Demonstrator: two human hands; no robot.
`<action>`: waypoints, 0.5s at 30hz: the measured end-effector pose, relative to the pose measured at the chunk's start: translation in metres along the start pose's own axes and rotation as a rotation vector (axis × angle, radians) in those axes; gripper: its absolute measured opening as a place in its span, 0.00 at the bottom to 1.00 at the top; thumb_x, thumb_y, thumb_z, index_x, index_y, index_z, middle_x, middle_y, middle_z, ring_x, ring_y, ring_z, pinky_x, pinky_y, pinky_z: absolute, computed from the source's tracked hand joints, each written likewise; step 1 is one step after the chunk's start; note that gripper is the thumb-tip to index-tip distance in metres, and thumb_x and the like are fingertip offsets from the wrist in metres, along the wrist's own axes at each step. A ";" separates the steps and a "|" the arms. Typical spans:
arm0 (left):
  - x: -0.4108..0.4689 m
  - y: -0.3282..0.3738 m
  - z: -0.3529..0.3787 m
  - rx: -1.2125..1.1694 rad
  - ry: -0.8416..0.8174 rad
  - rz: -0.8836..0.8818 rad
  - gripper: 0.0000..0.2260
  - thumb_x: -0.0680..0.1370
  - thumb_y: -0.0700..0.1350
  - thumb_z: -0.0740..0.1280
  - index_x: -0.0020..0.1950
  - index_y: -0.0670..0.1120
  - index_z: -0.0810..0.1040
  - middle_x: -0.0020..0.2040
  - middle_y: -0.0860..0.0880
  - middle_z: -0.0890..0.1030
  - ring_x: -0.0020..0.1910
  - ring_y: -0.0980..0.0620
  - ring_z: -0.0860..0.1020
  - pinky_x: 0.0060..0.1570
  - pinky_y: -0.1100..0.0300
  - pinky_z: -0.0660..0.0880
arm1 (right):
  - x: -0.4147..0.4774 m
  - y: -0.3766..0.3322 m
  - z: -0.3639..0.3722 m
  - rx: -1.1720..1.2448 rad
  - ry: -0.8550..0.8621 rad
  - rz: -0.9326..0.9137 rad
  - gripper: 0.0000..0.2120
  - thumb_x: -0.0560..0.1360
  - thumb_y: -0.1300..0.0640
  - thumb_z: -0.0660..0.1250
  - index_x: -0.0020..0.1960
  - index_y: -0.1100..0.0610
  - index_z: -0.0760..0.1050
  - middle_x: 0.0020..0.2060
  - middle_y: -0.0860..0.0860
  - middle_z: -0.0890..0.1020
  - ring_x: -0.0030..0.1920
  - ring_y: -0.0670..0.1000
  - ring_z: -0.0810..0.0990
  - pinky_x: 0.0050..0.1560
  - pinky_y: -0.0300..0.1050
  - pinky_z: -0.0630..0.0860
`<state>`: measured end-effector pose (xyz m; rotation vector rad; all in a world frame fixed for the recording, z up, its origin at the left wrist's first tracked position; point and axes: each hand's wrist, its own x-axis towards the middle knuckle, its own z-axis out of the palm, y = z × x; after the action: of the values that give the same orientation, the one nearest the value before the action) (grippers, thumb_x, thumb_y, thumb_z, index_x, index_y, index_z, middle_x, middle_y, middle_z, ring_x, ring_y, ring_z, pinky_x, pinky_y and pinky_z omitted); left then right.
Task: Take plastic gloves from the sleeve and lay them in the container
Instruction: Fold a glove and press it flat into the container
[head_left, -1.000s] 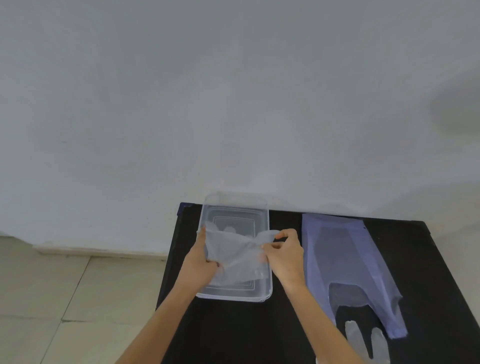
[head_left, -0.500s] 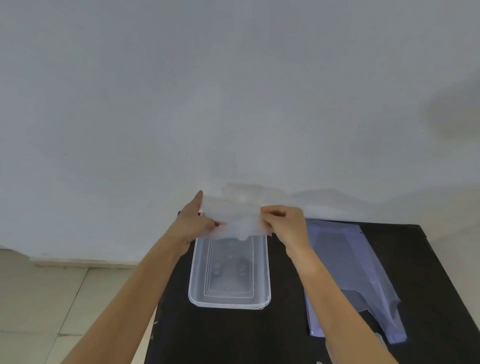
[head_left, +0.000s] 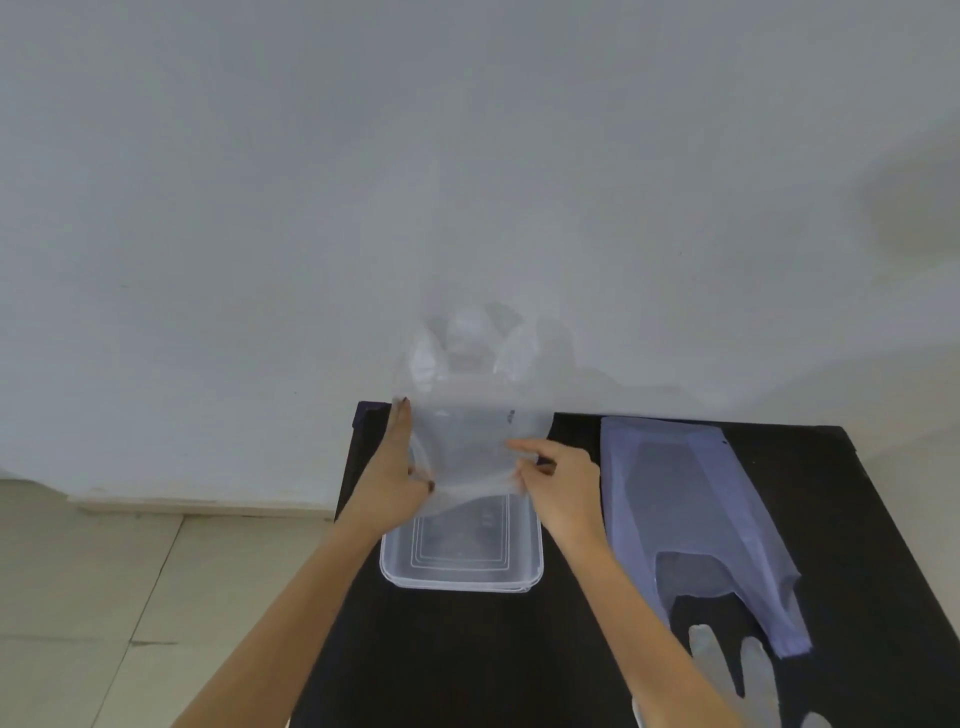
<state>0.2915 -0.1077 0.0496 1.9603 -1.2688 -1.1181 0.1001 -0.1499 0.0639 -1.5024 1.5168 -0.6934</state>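
Container (head_left: 462, 564) on table (head_left: 467, 649), left of sleeve (head_left: 696, 514); glove (head_left: 467, 436) above container, between hands.

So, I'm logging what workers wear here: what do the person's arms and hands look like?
Both forearms are bare, with no sleeves in view. The left hand has dark nail polish; no rings, watch or bracelets show. The right hand is likewise unadorned.

Wall (head_left: 467, 156): plain pale grey, filling the view beyond the hands; a soft dark shadow smudge far to the right.
Skirting (head_left: 197, 505): pale strip where wall meets floor, left of the hands.
Floor (head_left: 104, 597): beige tiles with thin joints, lower left.
Table (head_left: 467, 649): black top, its far edge against the wall.
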 end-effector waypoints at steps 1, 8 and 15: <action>0.001 -0.004 0.004 0.021 -0.006 -0.013 0.44 0.74 0.32 0.63 0.78 0.56 0.39 0.77 0.62 0.46 0.39 0.45 0.80 0.38 0.57 0.78 | 0.000 0.004 0.003 -0.019 -0.007 0.020 0.16 0.75 0.68 0.63 0.56 0.54 0.82 0.46 0.52 0.85 0.33 0.38 0.79 0.32 0.24 0.72; 0.009 -0.017 0.022 0.153 -0.015 -0.021 0.42 0.75 0.34 0.62 0.78 0.53 0.39 0.79 0.54 0.43 0.33 0.51 0.74 0.37 0.59 0.76 | -0.007 0.018 0.016 -0.171 -0.055 0.098 0.14 0.76 0.67 0.63 0.61 0.65 0.77 0.58 0.58 0.81 0.55 0.52 0.80 0.45 0.20 0.70; 0.013 -0.022 0.038 0.276 -0.049 -0.013 0.39 0.77 0.35 0.62 0.78 0.47 0.39 0.80 0.51 0.43 0.67 0.48 0.71 0.42 0.73 0.70 | -0.007 0.026 0.032 -0.260 -0.139 0.115 0.16 0.77 0.64 0.64 0.64 0.63 0.74 0.61 0.58 0.78 0.60 0.55 0.78 0.60 0.40 0.73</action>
<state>0.2715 -0.1108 0.0086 2.1526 -1.5069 -1.0487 0.1144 -0.1345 0.0272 -1.6028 1.6179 -0.3260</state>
